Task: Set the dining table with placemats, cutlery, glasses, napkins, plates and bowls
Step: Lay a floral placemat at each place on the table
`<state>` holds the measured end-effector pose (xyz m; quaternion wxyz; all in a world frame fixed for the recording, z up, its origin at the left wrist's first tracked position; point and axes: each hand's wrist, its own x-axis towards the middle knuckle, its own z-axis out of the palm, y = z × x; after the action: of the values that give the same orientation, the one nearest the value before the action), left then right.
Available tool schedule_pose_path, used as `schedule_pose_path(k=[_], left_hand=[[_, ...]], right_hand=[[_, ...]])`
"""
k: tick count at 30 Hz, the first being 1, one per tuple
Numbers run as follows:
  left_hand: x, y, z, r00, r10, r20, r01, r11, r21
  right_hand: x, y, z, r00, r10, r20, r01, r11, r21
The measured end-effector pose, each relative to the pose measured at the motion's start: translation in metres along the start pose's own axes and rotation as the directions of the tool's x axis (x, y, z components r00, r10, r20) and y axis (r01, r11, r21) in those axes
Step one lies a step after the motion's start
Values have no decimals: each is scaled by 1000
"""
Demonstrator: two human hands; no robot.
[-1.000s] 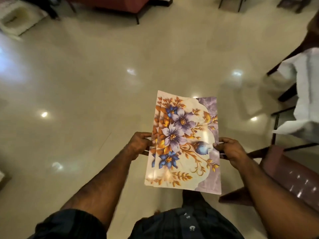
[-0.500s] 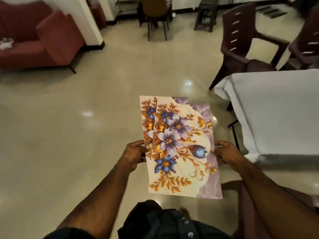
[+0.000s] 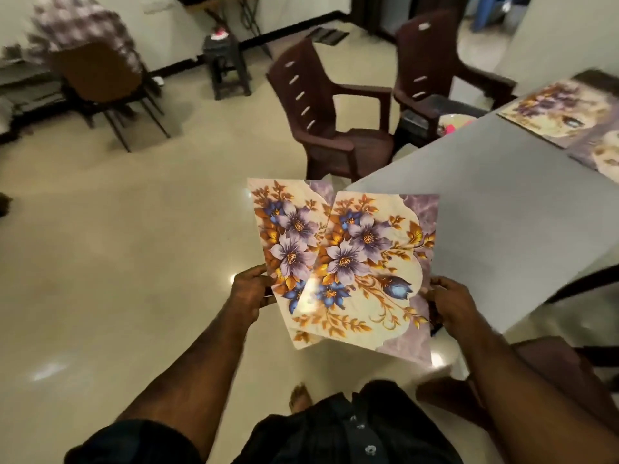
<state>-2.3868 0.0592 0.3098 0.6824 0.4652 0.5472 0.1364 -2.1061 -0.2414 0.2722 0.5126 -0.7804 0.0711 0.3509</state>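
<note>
- The left hand [image 3: 249, 291] gripped the left edge of a floral placemat [image 3: 288, 242], with the thumb on top and the other fingers curled under it.
- The right hand [image 3: 450, 301] gripped the right edge of a second floral placemat [image 3: 375, 272], its fingers also curled round the edge.
- The two placemats were fanned apart at the far end and overlapped near the hands; the right one lay over the left one.
- Both were held in the air in front of the person's body, above the pale glossy floor [image 3: 134, 246], and their far right corner was seen against the near corner of the dining table [image 3: 502, 202].
- The table had a plain white top, and the held placemats did not lie on it.
- On the far right part of the table two more placemats [image 3: 569, 118] with the same kind of print lay flat, close to each other.
- Two dark brown plastic chairs [image 3: 335, 128] stood beside the far side of the table.
- Further back there were a small dark stool [image 3: 227, 68] and another chair with thin metal legs [image 3: 104, 85], both blurred.
- The person wore a dark shirt with buttons [image 3: 351, 437], and one bare foot [image 3: 299, 396] was visible on the floor.
</note>
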Motion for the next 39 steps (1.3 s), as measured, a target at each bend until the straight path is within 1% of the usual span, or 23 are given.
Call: schedule_pose_path(k=[3,5,8,11,14,17,18,20,24,27,29,30,31,32,34,36,37,39], left_hand=[[49,57,33,998,33,60,-36,998,56],[83,95,62,992,74,103,-81,994,71],[131,136,106,988,117,97,-126,988,87],[181,166,148,988,126,85,-135,986,100],[223,191,182,992,113,54,-119,985,121],[254,218,209,995,95,20,-97,982,162],[262,226,216,996,93,9,-94,981,169],[279,247,234,996,94,7,-94,980,176],[314,284,264,992,121,19,-123,970,211],[350,310,279,990,138,38,-144,953,267],[370,326,288,986,155,56,-164,948,272],[378,334,293,983,167,75,-182,944,275],[387,341,297,979,180,96,-200,937,286],[394,349,302,973,195,126,-225,928,297],[407,362,310,952,235,194,-288,903,318],[422,379,316,916,284,282,-374,859,349],[430,388,320,892,314,326,-427,822,377],[460,399,329,843,339,417,-508,756,413]], right_hand=[[17,-15,-5,993,62,-101,-49,991,126],[41,-30,-12,983,69,-168,-33,978,205],[91,-51,-19,950,123,-288,-41,960,277],[154,-74,-22,923,171,-344,-44,937,347],[210,-93,-24,916,209,-342,-81,932,354],[259,-106,-31,899,279,-337,-185,941,285],[284,-98,-35,896,287,-339,-208,945,253],[306,-112,-39,900,281,-334,-227,955,191],[309,-143,-37,892,219,-395,-216,975,52],[320,-136,-36,874,247,-419,-245,968,61],[327,-127,-36,853,278,-441,-277,958,68],[327,-128,-35,839,281,-466,-282,957,70],[324,-134,-32,823,255,-507,-284,959,21],[321,-140,-28,808,211,-549,-300,951,-75],[314,-151,-21,791,163,-589,-369,895,-249],[306,-164,-9,782,168,-600,-414,860,-298],[302,-175,-2,786,157,-599,-404,862,-305],[298,-205,13,806,89,-585,-321,897,-305]])
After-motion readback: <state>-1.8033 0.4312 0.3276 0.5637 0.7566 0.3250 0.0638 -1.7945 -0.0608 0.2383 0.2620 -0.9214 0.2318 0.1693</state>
